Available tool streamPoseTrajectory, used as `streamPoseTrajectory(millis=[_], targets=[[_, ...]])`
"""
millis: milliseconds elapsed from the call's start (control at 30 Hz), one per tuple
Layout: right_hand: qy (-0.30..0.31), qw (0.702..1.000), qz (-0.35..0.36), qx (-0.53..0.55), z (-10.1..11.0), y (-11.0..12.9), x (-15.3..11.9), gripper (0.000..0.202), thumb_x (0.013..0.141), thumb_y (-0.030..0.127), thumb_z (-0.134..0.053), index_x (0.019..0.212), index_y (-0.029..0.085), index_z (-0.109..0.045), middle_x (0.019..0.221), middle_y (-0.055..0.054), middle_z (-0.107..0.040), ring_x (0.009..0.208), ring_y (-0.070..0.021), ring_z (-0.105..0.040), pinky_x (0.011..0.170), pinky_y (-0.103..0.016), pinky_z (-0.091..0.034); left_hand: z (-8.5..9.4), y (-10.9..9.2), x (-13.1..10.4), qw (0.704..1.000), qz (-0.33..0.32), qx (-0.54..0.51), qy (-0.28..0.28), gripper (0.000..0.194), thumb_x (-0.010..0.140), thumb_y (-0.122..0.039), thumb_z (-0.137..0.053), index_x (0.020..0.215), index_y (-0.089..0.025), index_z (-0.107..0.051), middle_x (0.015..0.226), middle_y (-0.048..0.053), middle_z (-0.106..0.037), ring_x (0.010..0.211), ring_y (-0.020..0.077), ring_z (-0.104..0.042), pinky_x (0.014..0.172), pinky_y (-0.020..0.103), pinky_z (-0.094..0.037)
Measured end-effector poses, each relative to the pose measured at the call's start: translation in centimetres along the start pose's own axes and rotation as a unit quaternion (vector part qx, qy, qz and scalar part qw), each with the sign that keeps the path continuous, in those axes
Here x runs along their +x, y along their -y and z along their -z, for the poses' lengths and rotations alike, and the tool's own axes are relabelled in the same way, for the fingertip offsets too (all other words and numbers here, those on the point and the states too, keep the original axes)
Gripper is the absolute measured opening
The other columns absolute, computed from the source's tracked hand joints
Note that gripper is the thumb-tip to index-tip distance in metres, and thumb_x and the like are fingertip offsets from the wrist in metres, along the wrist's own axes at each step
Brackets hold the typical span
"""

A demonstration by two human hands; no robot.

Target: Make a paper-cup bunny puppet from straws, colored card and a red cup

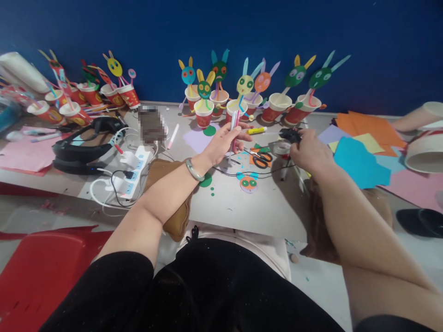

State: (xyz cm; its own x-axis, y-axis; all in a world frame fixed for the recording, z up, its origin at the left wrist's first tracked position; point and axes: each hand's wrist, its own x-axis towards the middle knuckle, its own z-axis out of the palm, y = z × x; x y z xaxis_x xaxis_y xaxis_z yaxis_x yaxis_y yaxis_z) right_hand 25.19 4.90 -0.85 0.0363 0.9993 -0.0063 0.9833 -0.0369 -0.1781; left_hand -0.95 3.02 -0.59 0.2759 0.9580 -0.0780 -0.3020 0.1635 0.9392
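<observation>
A table (pixel 256 212) carries red cups (pixel 203 121), scissors (pixel 262 160), coloured paper (pixel 362 161) and a power strip (pixel 141 167).

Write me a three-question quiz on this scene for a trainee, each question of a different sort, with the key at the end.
1. Multiple choice: what colour are the eyes of the orange-faced cutout lying on the table? A) red B) green C) yellow
2. True or false: the scissors lie on the table.
3. Short answer: which hand holds the pink-and-white item?

Key:
1. B
2. True
3. The left hand, the one with the bracelet.
</observation>
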Motion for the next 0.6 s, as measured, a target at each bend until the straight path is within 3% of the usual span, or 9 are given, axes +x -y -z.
streamPoseTrajectory(millis=[100,200,433,600], targets=[[-0.005,1.0,-0.022,0.007,-0.7,-0.1,-1.1,0.061,0.097,0.031,-0.044,0.152,0.005,-0.045,0.129,-0.037,-0.065,0.106,-0.042,-0.068,0.088,-0.052,-0.049,-0.2,-0.3,0.0,1.0,0.001,-0.012,-0.027,0.018,0.112,-0.022,-0.042,0.109,-0.018,-0.059,0.073,-0.004,-0.068,0.047,0.0021,-0.048,0.047,0.016,-0.032],[-0.009,1.0,0.01,0.007,-1.6,0.8,-2.2,0.059,0.097,0.032,-0.045,0.151,0.009,-0.047,0.134,-0.035,-0.064,0.107,-0.0426,-0.069,0.09,-0.053,-0.05,-0.4,-0.7,0.1,0.998,0.023,-0.012,-0.054,0.02,0.112,-0.02,-0.04,0.107,-0.017,-0.06,0.067,-0.006,-0.062,0.045,0.0022,-0.044,0.045,0.017,-0.026],[-0.008,0.999,0.031,-0.02,-2.7,3.2,-1.7,0.061,0.095,0.032,-0.048,0.15,0.005,-0.05,0.128,-0.035,-0.065,0.109,-0.046,-0.068,0.09,-0.06,-0.052,-0.4,-0.6,0.2,0.998,0.034,-0.005,-0.052,0.03,0.112,-0.021,-0.035,0.12,-0.013,-0.063,0.072,-0.003,-0.066,0.047,0.0029,-0.046,0.046,0.017,-0.03],[-0.014,0.997,0.035,-0.065,-2.0,4.1,-2.3,0.051,0.094,0.032,-0.055,0.136,0.005,-0.061,0.129,-0.034,-0.065,0.122,-0.0477,-0.062,0.092,-0.057,-0.051,-0.4,-0.3,0.1,0.999,0.024,0.003,-0.048,0.026,0.112,-0.021,-0.038,0.116,-0.014,-0.062,0.073,-0.003,-0.066,0.05,0.0027,-0.05,0.049,0.017,-0.034]])
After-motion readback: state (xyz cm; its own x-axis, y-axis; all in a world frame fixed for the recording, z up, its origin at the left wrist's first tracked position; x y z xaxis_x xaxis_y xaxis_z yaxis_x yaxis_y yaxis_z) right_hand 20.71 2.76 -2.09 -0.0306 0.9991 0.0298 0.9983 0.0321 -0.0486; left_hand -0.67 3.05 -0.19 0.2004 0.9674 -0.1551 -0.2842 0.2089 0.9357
